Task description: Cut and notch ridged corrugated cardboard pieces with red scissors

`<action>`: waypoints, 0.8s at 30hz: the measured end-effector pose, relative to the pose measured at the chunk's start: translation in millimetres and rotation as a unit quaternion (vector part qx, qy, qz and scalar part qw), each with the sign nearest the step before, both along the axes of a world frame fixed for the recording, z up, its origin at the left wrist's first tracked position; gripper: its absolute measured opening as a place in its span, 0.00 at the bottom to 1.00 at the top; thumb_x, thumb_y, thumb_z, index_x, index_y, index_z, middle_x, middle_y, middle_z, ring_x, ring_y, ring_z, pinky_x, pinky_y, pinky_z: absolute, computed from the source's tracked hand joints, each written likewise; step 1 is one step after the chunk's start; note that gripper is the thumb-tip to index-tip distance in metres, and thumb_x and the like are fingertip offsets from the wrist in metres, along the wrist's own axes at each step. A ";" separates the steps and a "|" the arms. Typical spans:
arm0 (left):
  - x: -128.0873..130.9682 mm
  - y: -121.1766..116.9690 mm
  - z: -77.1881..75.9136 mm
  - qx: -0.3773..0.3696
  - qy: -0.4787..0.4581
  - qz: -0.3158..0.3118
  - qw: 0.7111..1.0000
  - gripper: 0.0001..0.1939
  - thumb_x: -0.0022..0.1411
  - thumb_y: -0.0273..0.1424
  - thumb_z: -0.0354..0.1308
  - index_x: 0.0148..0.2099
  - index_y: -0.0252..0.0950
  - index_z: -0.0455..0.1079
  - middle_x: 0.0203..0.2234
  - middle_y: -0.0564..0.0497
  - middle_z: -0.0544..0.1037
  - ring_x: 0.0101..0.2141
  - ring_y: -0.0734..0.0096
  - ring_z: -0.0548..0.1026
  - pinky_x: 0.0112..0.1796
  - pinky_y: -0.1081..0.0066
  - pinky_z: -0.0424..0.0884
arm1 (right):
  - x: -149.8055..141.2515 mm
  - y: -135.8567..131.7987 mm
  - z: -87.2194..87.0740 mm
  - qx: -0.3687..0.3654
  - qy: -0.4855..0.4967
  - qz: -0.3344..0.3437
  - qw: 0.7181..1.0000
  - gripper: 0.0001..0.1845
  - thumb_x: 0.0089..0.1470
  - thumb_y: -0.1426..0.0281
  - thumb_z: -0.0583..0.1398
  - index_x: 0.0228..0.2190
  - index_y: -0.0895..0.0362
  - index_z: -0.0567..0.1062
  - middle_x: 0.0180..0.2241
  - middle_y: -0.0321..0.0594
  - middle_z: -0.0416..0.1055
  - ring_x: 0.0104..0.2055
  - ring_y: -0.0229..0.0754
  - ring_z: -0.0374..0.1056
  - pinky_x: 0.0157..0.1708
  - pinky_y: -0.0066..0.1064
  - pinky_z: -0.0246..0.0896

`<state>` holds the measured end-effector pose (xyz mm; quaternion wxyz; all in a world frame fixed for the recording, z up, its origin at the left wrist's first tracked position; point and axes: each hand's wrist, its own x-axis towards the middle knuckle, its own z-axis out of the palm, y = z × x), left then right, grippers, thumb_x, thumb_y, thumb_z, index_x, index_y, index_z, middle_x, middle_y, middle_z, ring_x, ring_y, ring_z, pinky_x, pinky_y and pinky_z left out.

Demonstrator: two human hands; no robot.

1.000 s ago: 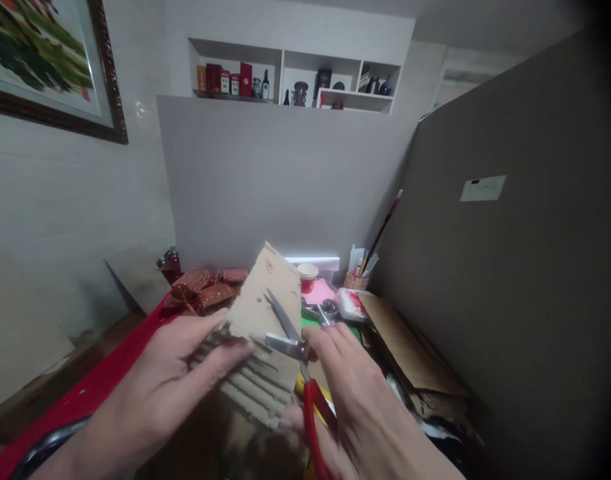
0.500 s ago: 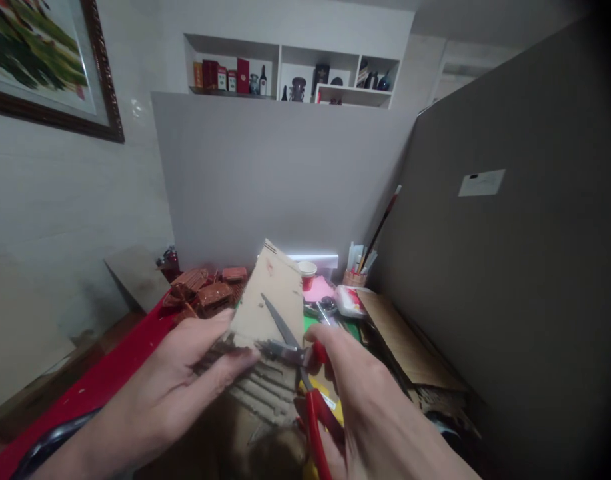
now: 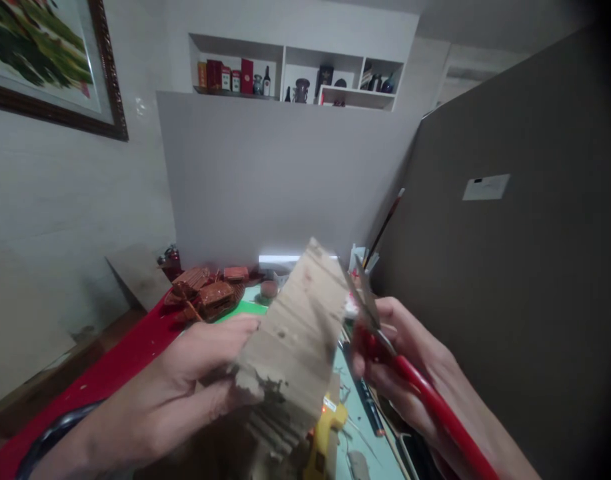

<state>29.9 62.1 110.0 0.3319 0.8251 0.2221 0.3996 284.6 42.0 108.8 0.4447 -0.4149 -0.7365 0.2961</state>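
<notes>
My left hand (image 3: 200, 380) grips the left edge of a piece of cardboard (image 3: 305, 320), thumb and fingers closed on it. The board is tilted upward, its face marked with small holes and a torn patch; ridged layers show at its lower end. In my right hand (image 3: 410, 360) is a pair of red-handled scissors (image 3: 430, 393), its blades pointing up beside the board's right edge. The blades are somewhat blurred; whether they touch the cardboard I cannot tell. Below the board lies a yellow glue gun (image 3: 328, 427).
Reddish-brown model pieces (image 3: 212, 297) lie on a red cloth (image 3: 120, 353) at the left. A dark pen (image 3: 369, 403) and scraps rest on a pale green mat (image 3: 348, 373). Grey panels (image 3: 285, 173) stand behind and to the right, with a brush (image 3: 388, 220) leaning nearby.
The scissors have come off the cardboard's face and moved right and up with my right hand. The cardboard has shifted right and turned, uncovering the glue gun and pen.
</notes>
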 end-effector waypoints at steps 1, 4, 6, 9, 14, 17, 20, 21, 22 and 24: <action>2.5 0.0 -0.7 -0.007 -0.027 0.003 1.000 0.12 0.67 0.28 0.57 0.40 0.45 0.82 0.34 0.52 0.83 0.38 0.62 0.79 0.44 0.70 0.73 | 0.8 0.7 0.3 0.016 -0.001 -0.020 1.000 0.05 0.62 0.64 0.58 0.39 0.49 0.65 0.29 0.31 0.70 0.27 0.38 0.67 0.26 0.27 0.64; 9.2 -0.7 -5.3 -0.026 -0.079 0.066 0.994 0.10 0.65 0.27 0.60 0.33 0.45 0.80 0.27 0.58 0.79 0.30 0.72 0.76 0.33 0.78 0.70 | -1.3 1.6 -2.3 0.051 -0.032 -0.054 0.997 0.08 0.58 0.70 0.61 0.37 0.49 0.65 0.30 0.31 0.70 0.29 0.38 0.68 0.27 0.26 0.63; 11.5 -1.8 -8.5 -0.039 -0.075 0.127 0.988 0.08 0.63 0.29 0.62 0.30 0.43 0.79 0.25 0.59 0.79 0.27 0.74 0.73 0.29 0.80 0.67 | -4.7 1.2 -5.0 0.081 -0.040 -0.068 0.994 0.11 0.56 0.73 0.62 0.38 0.48 0.66 0.30 0.29 0.71 0.29 0.37 0.68 0.27 0.26 0.63; 14.1 -2.9 -10.7 -0.065 -0.010 0.187 0.980 0.10 0.63 0.35 0.63 0.30 0.40 0.78 0.24 0.57 0.80 0.26 0.71 0.74 0.29 0.76 0.68 | -10.8 -1.7 -7.8 0.122 -0.018 -0.077 0.989 0.14 0.56 0.76 0.61 0.42 0.48 0.68 0.32 0.31 0.73 0.32 0.38 0.72 0.28 0.26 0.65; 27.4 -4.1 -12.7 -0.107 0.038 0.130 0.985 0.13 0.67 0.41 0.59 0.36 0.41 0.79 0.34 0.52 0.84 0.35 0.63 0.79 0.35 0.73 0.74 | -27.0 -6.6 -14.6 0.110 0.042 0.008 0.993 0.21 0.52 0.81 0.61 0.46 0.50 0.70 0.35 0.33 0.73 0.34 0.38 0.73 0.31 0.25 0.69; 33.1 -6.4 -17.1 -0.135 0.033 0.080 0.987 0.12 0.68 0.39 0.57 0.37 0.41 0.79 0.36 0.52 0.83 0.37 0.64 0.79 0.37 0.74 0.75 | -35.7 -5.2 -20.2 0.119 0.031 0.015 0.992 0.23 0.47 0.83 0.60 0.44 0.53 0.71 0.35 0.35 0.72 0.37 0.39 0.70 0.34 0.27 0.68; 31.1 -7.8 -22.9 -0.127 0.067 0.083 0.986 0.13 0.68 0.37 0.56 0.34 0.39 0.77 0.31 0.52 0.81 0.33 0.64 0.78 0.35 0.73 0.75 | -39.1 -3.1 -23.2 0.147 0.019 0.000 0.989 0.21 0.44 0.83 0.58 0.41 0.56 0.72 0.33 0.35 0.70 0.35 0.40 0.67 0.32 0.30 0.64; 29.5 -7.7 -24.6 -0.121 0.076 0.088 0.986 0.13 0.68 0.37 0.57 0.33 0.39 0.77 0.30 0.52 0.81 0.31 0.64 0.77 0.33 0.73 0.75 | -39.7 -2.8 -23.6 0.156 0.021 -0.001 0.988 0.21 0.43 0.84 0.58 0.41 0.56 0.71 0.32 0.35 0.70 0.34 0.40 0.67 0.31 0.29 0.63; 28.0 -7.4 -26.1 -0.112 0.080 0.089 0.986 0.13 0.68 0.37 0.57 0.33 0.40 0.77 0.30 0.52 0.81 0.31 0.65 0.77 0.33 0.73 0.75 | -40.4 -2.6 -23.7 0.161 0.023 -0.002 0.987 0.21 0.42 0.84 0.58 0.40 0.56 0.71 0.31 0.34 0.69 0.33 0.39 0.66 0.30 0.28 0.63; 25.9 -6.5 -27.5 -0.086 0.079 0.087 0.989 0.12 0.69 0.37 0.56 0.34 0.40 0.77 0.32 0.52 0.81 0.32 0.65 0.77 0.35 0.73 0.74 | -41.9 -2.4 -23.7 0.153 0.034 -0.002 0.988 0.22 0.42 0.85 0.58 0.40 0.56 0.70 0.31 0.32 0.69 0.32 0.37 0.66 0.29 0.26 0.63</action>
